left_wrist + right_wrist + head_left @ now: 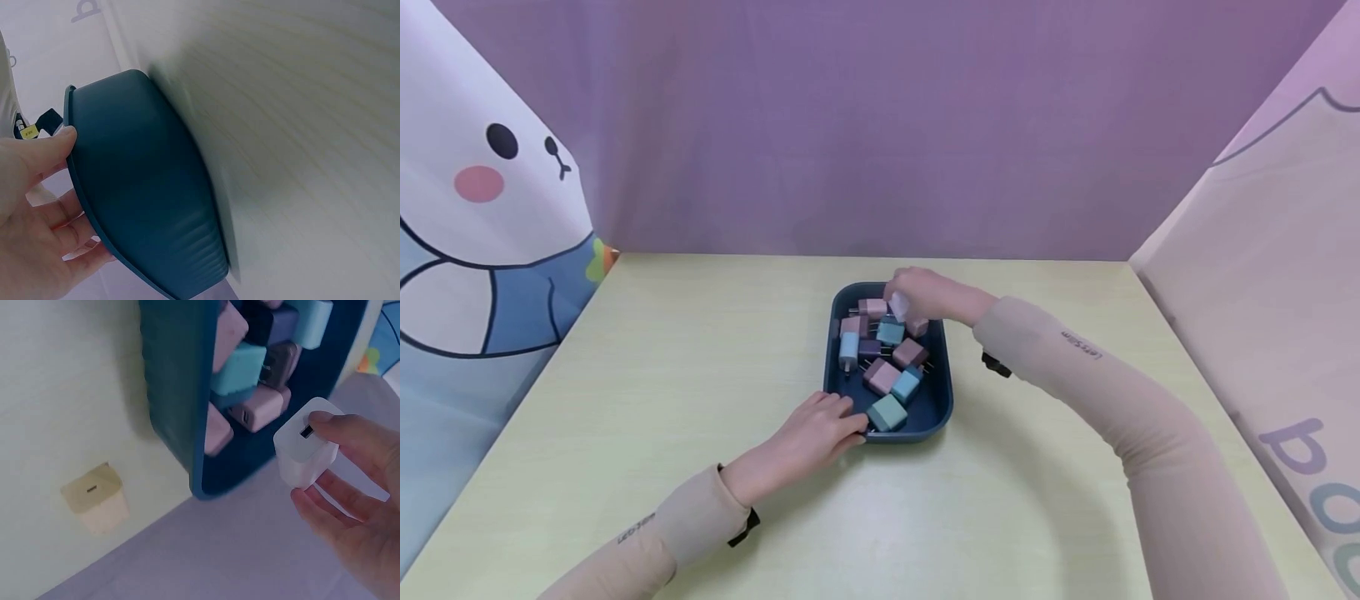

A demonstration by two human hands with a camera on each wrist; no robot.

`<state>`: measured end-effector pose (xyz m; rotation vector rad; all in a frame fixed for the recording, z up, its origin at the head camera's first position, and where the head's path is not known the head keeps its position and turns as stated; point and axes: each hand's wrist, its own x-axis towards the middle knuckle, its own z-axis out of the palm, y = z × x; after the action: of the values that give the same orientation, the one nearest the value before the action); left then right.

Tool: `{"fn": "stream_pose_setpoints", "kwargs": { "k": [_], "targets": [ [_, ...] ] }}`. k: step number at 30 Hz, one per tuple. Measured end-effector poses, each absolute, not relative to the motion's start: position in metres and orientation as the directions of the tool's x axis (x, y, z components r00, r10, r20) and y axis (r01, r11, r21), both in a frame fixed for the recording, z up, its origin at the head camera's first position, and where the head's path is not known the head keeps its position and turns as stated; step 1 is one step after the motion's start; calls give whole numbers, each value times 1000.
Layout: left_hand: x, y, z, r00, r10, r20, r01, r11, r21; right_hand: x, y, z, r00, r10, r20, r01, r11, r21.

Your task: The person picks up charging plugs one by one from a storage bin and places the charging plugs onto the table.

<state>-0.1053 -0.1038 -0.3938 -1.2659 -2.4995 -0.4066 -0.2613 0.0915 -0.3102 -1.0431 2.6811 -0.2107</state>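
My right hand (928, 293) pinches a white charger (303, 440) with a slot in its face, thumb on top and fingers below. It is over the far end of a dark blue tray (934, 408). My left hand (823, 429) grips the tray's near left rim; in the left wrist view its thumb lies against the outside and the fingers reach past the edge. Several plug chargers lie jumbled in the tray, among them a mint green charger (887, 412), a blue charger (906, 383), a mauve charger (910, 352) and a dark purple charger (869, 349).
The tray rests on a pale wooden table (715, 333). A purple cloth (865, 125) hangs behind, and printed cloths flank the table left and right. In the right wrist view a faint charger-like shape (97, 497) shows on the table beside the tray.
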Motion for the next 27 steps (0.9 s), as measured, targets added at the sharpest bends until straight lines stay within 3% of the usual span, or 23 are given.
{"fn": "stream_pose_setpoints", "kwargs": {
  "k": [15, 27],
  "targets": [
    [-104, -103, -392, -625, 727, 283, 776, 618, 125, -271, 123, -295, -737, -671, -86, -637, 731, -243],
    [-104, -102, -392, -631, 723, 281, 772, 622, 132, -288, 150, -299, -814, -573, -96, -540, 808, -237]
  ]
}}
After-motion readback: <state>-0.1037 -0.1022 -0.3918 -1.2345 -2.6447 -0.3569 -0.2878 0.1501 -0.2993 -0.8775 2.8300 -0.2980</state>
